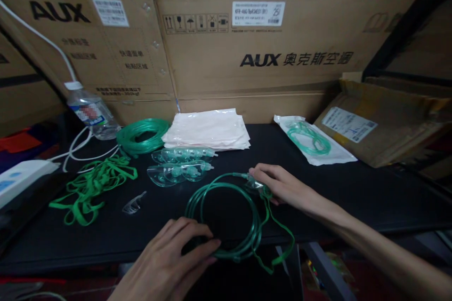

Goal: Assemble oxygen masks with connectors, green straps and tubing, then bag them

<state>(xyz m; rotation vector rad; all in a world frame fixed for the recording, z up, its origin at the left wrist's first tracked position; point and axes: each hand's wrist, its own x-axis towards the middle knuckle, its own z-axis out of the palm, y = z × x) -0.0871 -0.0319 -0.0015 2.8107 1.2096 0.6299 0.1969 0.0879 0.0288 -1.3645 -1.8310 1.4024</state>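
A coil of green tubing (226, 216) lies at the front edge of the black table (370, 188). My left hand (176, 254) pinches the coil's near side with fingers closed on the tubing. My right hand (278, 186) rests on a clear mask (254, 182) joined to the coil's far right end, and a green strap (278, 240) hangs from it over the table edge. Two rows of clear masks (180, 164) lie just beyond the coil.
Behind lie a stack of white bags (208, 129), another green tubing coil (143, 134), loose green straps (93, 186), a small clear clip (134, 204), a water bottle (90, 110) and a sealed packet (314, 141). Cardboard boxes (268, 56) wall the back; a power strip (21, 174) sits left.
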